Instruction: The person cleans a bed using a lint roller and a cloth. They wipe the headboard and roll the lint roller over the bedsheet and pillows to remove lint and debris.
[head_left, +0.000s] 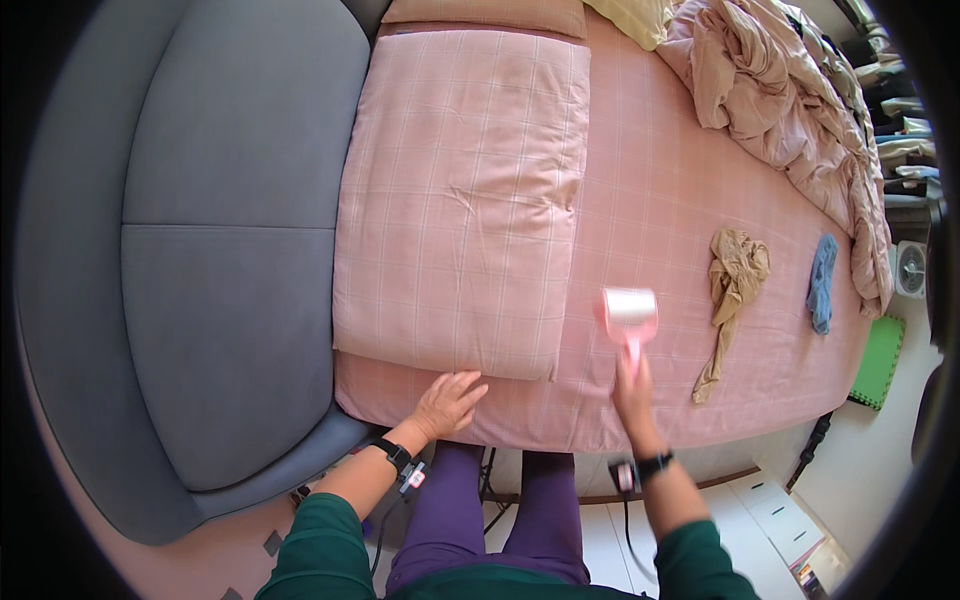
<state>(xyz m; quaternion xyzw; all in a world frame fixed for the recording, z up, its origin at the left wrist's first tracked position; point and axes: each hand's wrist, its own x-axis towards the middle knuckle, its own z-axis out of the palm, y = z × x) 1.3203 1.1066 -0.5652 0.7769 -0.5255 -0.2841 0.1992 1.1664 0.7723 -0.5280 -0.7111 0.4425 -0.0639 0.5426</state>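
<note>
My right hand grips the handle of a pink lint roller with a white adhesive roll. The roller is over the pink checked bed sheet; whether it touches the cloth I cannot tell. At the near edge of a pink checked pillow, my left hand is spread with nothing in it. Its fingertips are by the pillow's lower edge. To the right of the roller lies a crumpled tan stocking-like garment, with a blue sock-like cloth beyond it.
A grey padded headboard borders the bed's left side. Another pink pillow and a yellow one lie at the far side. A bunched pink quilt covers the far right. Beyond the bed are a green foam mat and a small fan.
</note>
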